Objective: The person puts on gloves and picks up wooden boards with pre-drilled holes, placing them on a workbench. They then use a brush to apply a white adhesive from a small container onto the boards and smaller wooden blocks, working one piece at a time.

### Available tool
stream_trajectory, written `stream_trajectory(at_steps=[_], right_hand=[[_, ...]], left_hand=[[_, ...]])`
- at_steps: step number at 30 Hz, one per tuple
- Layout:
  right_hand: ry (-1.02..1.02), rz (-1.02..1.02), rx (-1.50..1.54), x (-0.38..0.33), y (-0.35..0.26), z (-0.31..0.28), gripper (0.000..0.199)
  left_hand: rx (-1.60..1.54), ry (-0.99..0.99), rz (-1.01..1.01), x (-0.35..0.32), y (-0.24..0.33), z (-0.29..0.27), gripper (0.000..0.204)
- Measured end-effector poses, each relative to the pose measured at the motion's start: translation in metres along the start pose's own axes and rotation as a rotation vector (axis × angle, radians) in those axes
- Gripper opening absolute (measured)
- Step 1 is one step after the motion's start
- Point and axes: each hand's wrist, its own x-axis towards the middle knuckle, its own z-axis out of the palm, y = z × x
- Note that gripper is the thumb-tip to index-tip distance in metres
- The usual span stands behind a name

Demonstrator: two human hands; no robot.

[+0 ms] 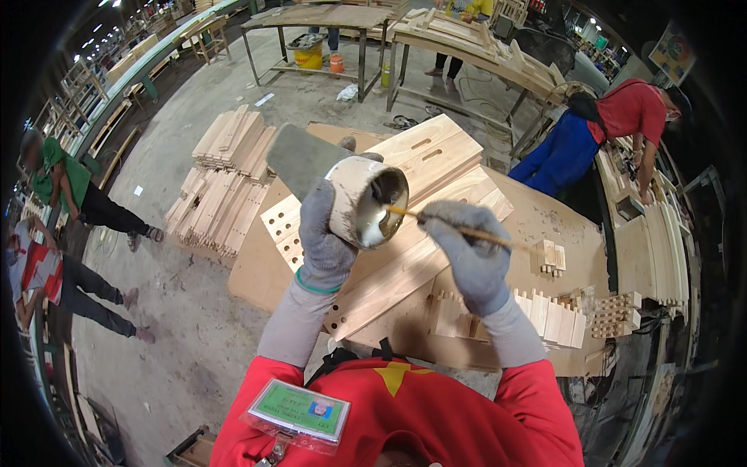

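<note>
My left hand (317, 229), in a grey knitted glove, is wrapped round a whitish cup (348, 194). The cup is tilted so that its mouth faces right, and white, glue-like liquid (372, 222) shows inside. In my gloved right hand (471, 253) is a thin wooden stick (486, 236), pinched between the fingers. Its left end reaches into the cup's mouth, and whether a brush is on that end is hidden. Below both hands lie light wooden boards (412, 268) with slots and round holes. A flat grey-green piece (299, 159) shows behind the cup.
The boards rest on a brown sheet-covered table (568, 210). Stacked wooden strips (226, 187) stand at left, and short dowelled blocks (552, 319) at right. A person in red (622, 117) bends over wood at far right; two people (70, 179) stand at left.
</note>
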Motion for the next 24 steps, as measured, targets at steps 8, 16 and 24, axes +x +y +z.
stream_trajectory(at_steps=[8, 16, 24], right_hand=[[-0.031, -0.159, 0.043, -0.038, -0.008, -0.002, 0.015], [0.184, -0.044, 0.404, -0.030, 0.014, 0.004, 0.018], [0.146, 0.045, 0.331, -0.021, 0.029, -0.007, 0.013]], left_hand=[[0.029, 0.180, 0.066, -0.003, 0.003, 0.000, 0.046], [-0.384, 0.139, -0.120, 0.006, -0.010, 0.006, 0.051], [-0.011, 0.054, 0.031, 0.024, -0.045, -0.018, 0.047]])
